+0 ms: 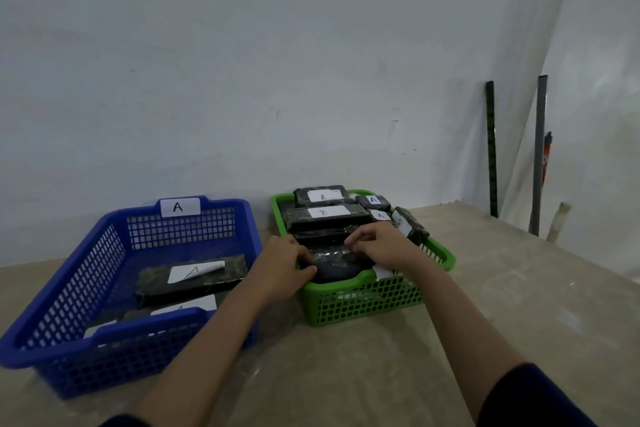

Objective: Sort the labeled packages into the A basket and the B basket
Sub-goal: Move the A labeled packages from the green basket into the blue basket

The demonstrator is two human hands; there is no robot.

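Note:
A blue basket (69, 291) with an A label (180, 207) stands at the left and holds three dark packages marked A, the clearest one (194, 276) lying flat. Beside it on the right, a green basket (367, 302) is piled with dark wrapped packages, among them one marked A (323, 196) and one marked B (327, 212). Both my hands are in the green basket's near end. My left hand (282, 262) and my right hand (377, 246) grip a dark shiny package (334, 265) from either side; its label is hidden.
The baskets stand on a beige table (485, 305) against a pale wall. Two dark upright bars (491, 149) and an orange object (547, 156) lean in the far right corner. Bare tabletop lies to the right and in front.

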